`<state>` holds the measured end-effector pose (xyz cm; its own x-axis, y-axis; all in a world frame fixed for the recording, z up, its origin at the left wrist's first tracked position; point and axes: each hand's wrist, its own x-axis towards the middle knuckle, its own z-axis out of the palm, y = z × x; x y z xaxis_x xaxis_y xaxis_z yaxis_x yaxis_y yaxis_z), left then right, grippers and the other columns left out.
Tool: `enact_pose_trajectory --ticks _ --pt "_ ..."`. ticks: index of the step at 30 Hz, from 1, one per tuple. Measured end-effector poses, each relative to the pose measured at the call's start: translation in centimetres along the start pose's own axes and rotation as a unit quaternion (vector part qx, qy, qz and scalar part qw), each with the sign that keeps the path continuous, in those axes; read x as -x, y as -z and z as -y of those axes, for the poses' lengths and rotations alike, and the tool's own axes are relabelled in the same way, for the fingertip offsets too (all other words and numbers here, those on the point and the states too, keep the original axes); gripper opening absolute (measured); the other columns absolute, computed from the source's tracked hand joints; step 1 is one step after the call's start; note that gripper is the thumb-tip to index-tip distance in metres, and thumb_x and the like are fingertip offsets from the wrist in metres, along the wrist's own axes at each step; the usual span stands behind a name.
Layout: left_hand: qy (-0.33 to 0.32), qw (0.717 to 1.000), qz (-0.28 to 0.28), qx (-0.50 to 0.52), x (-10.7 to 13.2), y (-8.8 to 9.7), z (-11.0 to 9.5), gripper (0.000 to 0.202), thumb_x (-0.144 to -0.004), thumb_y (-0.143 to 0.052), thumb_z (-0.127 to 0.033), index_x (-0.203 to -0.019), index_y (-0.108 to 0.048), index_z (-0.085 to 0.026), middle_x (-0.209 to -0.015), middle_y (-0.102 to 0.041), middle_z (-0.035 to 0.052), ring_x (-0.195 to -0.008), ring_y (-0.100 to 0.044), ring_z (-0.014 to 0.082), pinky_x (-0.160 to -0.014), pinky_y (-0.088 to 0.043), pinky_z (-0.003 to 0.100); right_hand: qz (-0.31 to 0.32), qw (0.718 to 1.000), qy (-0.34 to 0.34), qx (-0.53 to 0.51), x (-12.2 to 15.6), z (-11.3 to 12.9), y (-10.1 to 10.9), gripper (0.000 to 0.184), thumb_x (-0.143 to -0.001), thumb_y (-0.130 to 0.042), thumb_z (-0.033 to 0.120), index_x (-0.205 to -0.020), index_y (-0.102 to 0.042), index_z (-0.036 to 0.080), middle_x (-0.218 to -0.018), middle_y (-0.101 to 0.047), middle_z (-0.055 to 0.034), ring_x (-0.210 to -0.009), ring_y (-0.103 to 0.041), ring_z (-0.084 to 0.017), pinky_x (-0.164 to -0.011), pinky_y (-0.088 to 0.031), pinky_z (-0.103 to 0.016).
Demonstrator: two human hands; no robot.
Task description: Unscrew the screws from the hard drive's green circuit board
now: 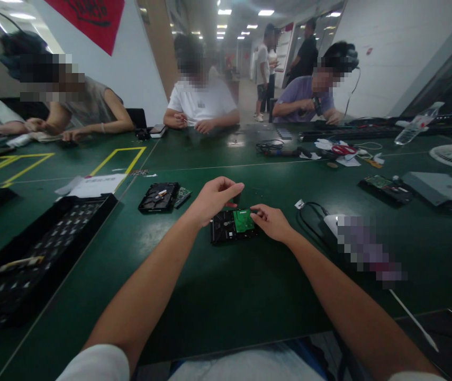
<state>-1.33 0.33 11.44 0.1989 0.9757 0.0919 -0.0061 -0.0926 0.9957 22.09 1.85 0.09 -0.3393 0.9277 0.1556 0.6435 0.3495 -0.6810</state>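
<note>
A black hard drive (221, 230) lies on the green table in front of me, with a green circuit board (243, 221) on its right part. My right hand (273, 222) is closed at the right edge of the board, thumb and fingertips touching it. Just above the drive's upper left is my left hand (218, 200), its fingers curled in and its thumb stretched out toward the right. Something small and dark shows by those fingertips, too unclear to name. Further left rest another hard drive (158, 197) and a loose circuit board (182, 197).
A long black tray (57, 238) stands at the left, with a white paper (97, 185) behind it. To the right lie a cable (309, 227), a white power strip (332, 222), another drive (387, 188) and a grey box (442, 188). Several people sit across the table.
</note>
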Motion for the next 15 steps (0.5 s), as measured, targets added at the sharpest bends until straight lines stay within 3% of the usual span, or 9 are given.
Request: enact_pose_trajectory --ticks 3,7,10,15 --pt "-0.008 1.0 -0.014 -0.026 0.0 0.0 -0.1 0.036 -0.082 -0.082 -0.047 -0.087 -0.064 -0.017 -0.09 -0.067 0.0068 -0.081 -0.063 0.0168 -0.061 -0.057 0.025 -0.001 1.0 0.001 -0.002 0.1 0.1 0.1 0.034 -0.1 -0.061 0.039 -0.128 -0.067 0.021 -0.091 -0.074 -0.0025 -0.069 -0.062 -0.013 -0.067 -0.045 -0.027" --pt "-0.011 1.0 0.011 0.011 0.2 -0.1 -0.7 0.02 -0.09 -0.069 -0.036 -0.1 -0.067 -0.019 -0.102 -0.073 0.0097 -0.095 -0.068 0.0211 -0.06 -0.056 0.024 -0.001 1.0 0.008 -0.005 0.1 0.1 0.1 0.034 -0.1 -0.06 0.04 -0.128 -0.067 0.021 -0.09 -0.074 -0.0025 -0.068 -0.062 -0.013 -0.067 -0.046 -0.027" --pt "-0.02 0.999 0.029 0.017 0.4 -0.2 -1.1 0.02 -0.091 -0.066 -0.036 -0.099 -0.07 -0.018 -0.104 -0.074 0.0103 -0.098 -0.069 0.0218 -0.061 -0.057 0.024 -0.001 1.0 0.016 -0.004 0.1 0.0 0.1 0.034 -0.1 -0.06 0.04 -0.128 -0.067 0.022 -0.09 -0.074 -0.0022 -0.068 -0.062 -0.013 -0.067 -0.046 -0.027" --pt "-0.006 0.996 0.055 0.072 0.4 -0.1 -0.9 0.025 -0.094 -0.061 -0.039 -0.093 -0.07 -0.016 -0.104 -0.073 0.0121 -0.1 -0.069 0.0241 -0.073 -0.063 0.033 -0.005 1.0 0.01 -0.005 0.1 -0.2 -0.1 0.034 -0.1 -0.059 0.041 -0.127 -0.067 0.021 -0.087 -0.073 -0.0014 -0.068 -0.062 -0.013 -0.067 -0.046 -0.027"
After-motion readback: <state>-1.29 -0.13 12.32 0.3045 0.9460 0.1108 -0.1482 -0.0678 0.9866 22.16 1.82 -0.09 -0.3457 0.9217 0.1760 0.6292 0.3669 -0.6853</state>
